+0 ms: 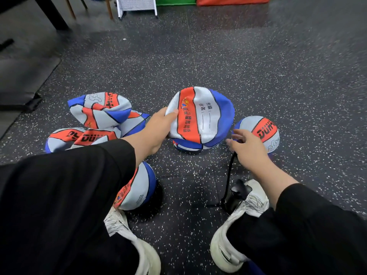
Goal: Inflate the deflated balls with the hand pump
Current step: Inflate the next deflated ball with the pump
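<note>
My left hand [158, 126] grips the edge of a crumpled, deflated red, white and blue ball [200, 118], held up off the floor in the middle. My right hand [248, 147] hovers just right of it, and the black pump hose [228, 175] runs up under its palm; the fingers curl loosely over the hose end. The black hand pump [236, 197] stands against my right shoe. Several more deflated balls [99, 114] lie heaped on the left. One round ball [266, 133] sits behind my right hand; another [141, 187] is partly hidden under my left arm.
The floor [258, 66] is dark speckled rubber. My two white shoes [228, 245] sit at the bottom of the view. A dark mat [21, 80] lies at far left. Chair legs, a white rack [137, 4] and green and orange blocks stand at the far edge.
</note>
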Demonstrator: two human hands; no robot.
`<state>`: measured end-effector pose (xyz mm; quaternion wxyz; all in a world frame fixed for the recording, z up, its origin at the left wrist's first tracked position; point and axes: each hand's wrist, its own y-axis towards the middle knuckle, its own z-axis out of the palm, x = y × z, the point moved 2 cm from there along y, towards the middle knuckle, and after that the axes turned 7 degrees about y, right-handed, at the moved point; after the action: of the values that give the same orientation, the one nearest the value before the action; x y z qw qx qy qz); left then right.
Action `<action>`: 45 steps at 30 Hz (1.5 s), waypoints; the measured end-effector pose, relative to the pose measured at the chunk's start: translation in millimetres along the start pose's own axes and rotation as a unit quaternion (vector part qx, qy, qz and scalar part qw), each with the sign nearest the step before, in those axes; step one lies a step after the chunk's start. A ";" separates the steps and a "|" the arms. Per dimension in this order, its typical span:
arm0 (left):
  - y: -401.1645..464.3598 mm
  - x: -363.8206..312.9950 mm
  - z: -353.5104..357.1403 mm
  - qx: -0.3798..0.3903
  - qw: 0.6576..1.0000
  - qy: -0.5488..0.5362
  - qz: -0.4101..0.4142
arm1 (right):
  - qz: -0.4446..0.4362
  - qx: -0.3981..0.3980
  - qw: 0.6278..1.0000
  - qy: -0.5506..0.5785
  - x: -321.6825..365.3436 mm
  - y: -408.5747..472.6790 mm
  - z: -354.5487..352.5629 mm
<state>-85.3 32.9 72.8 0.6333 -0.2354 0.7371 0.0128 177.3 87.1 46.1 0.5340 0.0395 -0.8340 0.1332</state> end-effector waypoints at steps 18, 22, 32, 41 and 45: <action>-17.3 28.0 31.4 0.023 0.962 -0.095 -0.255 | 0.028 -0.028 0.984 0.174 -13.8 -4.2 12.1; -20.8 33.2 36.4 0.030 0.958 -0.112 -0.263 | 0.027 -0.008 0.981 0.190 -11.9 -5.9 14.2; -33.5 42.4 41.6 0.129 0.941 -0.120 -0.290 | 0.130 0.043 0.930 0.340 3.3 -16.0 18.6; -50.9 35.3 82.7 0.153 0.975 0.068 -0.146 | 0.199 0.067 0.929 0.303 -4.7 -13.0 41.8; -50.2 57.3 96.4 0.076 0.988 0.079 -0.106 | 0.188 0.112 0.931 0.291 -8.1 -17.4 42.7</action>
<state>17.3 -0.1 13.9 0.5868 -0.2635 0.7547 -0.1288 146.9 58.5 25.1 0.7104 -0.0989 -0.6140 0.3294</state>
